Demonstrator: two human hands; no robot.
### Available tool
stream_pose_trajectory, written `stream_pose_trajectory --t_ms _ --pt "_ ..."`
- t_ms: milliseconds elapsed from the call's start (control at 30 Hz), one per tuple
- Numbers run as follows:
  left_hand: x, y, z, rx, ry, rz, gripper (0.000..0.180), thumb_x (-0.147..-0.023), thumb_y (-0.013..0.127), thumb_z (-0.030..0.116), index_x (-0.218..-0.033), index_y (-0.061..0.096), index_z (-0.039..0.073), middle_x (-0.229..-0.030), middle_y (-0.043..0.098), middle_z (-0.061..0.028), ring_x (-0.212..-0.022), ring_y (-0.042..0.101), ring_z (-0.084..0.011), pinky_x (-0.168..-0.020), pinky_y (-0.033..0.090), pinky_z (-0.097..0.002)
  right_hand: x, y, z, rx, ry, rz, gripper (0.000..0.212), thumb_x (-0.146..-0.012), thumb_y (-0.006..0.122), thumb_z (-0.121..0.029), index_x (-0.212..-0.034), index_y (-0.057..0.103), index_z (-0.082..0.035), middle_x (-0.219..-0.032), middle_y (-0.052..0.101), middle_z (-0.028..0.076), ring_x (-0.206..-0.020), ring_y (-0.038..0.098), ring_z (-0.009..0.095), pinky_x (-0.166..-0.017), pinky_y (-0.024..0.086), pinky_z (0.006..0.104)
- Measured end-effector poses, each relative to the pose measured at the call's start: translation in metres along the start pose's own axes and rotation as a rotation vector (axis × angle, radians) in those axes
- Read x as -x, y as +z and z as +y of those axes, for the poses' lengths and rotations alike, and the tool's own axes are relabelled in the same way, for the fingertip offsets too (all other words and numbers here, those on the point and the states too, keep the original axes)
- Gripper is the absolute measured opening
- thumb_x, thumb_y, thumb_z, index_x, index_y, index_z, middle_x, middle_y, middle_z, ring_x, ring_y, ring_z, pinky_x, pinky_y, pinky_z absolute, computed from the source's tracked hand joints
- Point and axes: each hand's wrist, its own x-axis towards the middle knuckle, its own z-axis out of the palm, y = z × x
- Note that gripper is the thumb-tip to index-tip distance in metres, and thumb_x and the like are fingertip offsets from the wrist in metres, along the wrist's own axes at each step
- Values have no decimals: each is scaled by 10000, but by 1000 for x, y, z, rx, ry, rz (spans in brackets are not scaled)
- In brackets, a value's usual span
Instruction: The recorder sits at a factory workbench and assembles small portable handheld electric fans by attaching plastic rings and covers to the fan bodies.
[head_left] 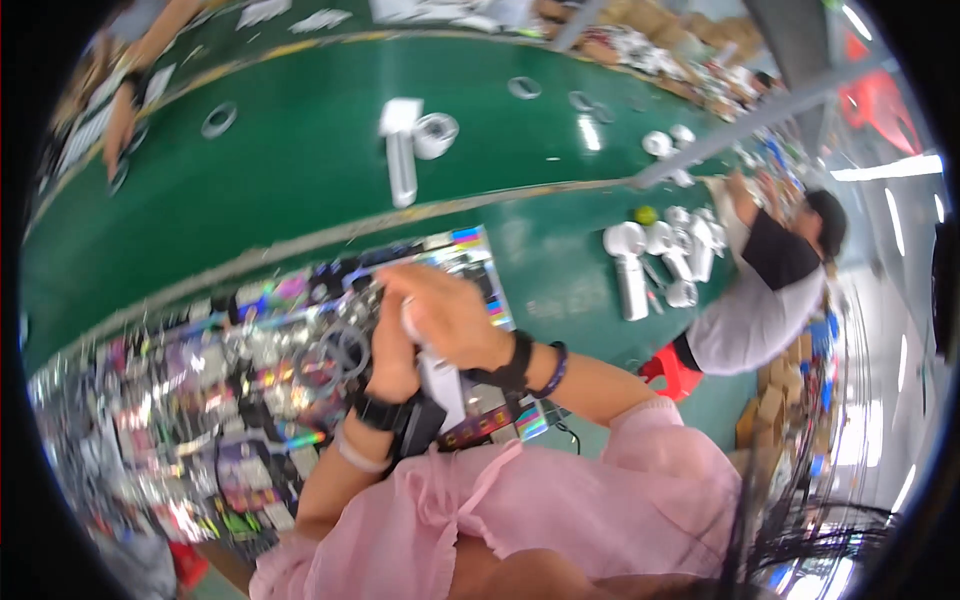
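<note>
Nearest me, over the bench's near edge, a smooth, elongated white plastic handle (441,392) slants toward the pink fabric blouse (570,505). Its far end disappears between the left hand (393,350) and the right hand (455,318), which grasp it together; blur and overlap keep me from telling how the fingers share the load. If one palm eased while the other twisted, I think the smooth shell could slip and drop onto the bench (555,275). The bulky black wrist device (420,425) on the left arm sits right beside the handle, so a turn of that wrist might scuff it. Just left of the hands, loose grey rings (333,365) lie on the glossy multicoloured printed sheet (485,272); a sweep of the left forearm could scatter them, and the sheet's glare could hide a stray one from me. Near the bench's right end, several white round-headed handheld units (632,285) stand close together, and a careless knock might topple one against its neighbours. Beyond the bench's far edge, on the long green belt (300,150), a white handheld unit (401,170) lies beside a round white part (437,148); should the belt run, they could drift out of reach.
</note>
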Motion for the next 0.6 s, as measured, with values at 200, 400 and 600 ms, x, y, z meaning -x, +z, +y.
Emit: stream_pose_trajectory --t_ms 200,400,600 --pt "-2 -2 19 405 -516 29 572 -959 349 594 -1072 557 74 -858 644 -75 -711 647 -179 -597 557 -337 10 8 5 -997 490 51 916 -895 99 -720 -1338 440 5 -1276 551 210 -1156 556 269 -991 444 386" --pt "1 0 14 427 -492 -33 589 -979 276 580 -1146 528 75 -928 648 -91 -730 656 -213 -628 561 -346 18 2 22 -885 409 -51 918 -899 152 -725 -1301 489 27 -1266 557 161 -1166 537 245 -1004 408 370" --pt "4 6 15 396 -441 -46 483 -994 374 479 -1183 503 54 -996 622 -75 -802 642 -175 -684 550 -321 13 -4 28 -789 334 31 854 -928 198 -681 -1263 522 35 -1282 540 200 -1203 507 298 -1037 365 417"
